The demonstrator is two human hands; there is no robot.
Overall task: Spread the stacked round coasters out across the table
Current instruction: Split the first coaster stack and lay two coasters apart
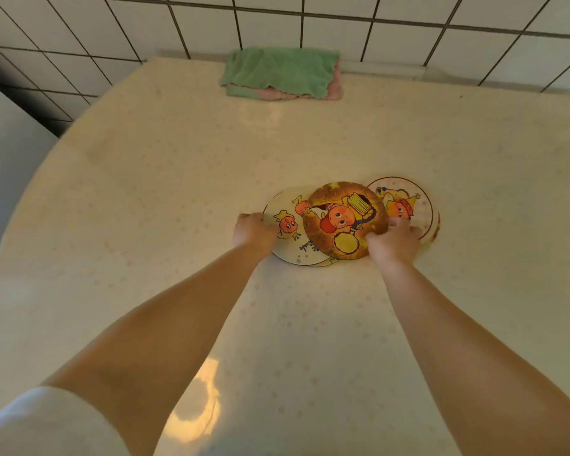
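Bare left hand (pixel 254 230): curled over the left rim of the pale coaster (pixel 290 232).
Right hand (pixel 396 240): fingers pinching the brown coaster (pixel 343 220) at its right edge.
Coasters: three overlapping mid-table (pixel 145 192); right pale coaster (pixel 408 200) partly beneath.
Far edge: green cloth (pixel 278 72).

Both bare forearms are reaching forward, converging slightly toward the middle. The left hand (pixel 254 229) is lying knuckles-up with its fingers curled under, and a white sleeve is showing at that upper arm. The right hand (pixel 395 240) is pressing palm-down, fingers pointing forward.
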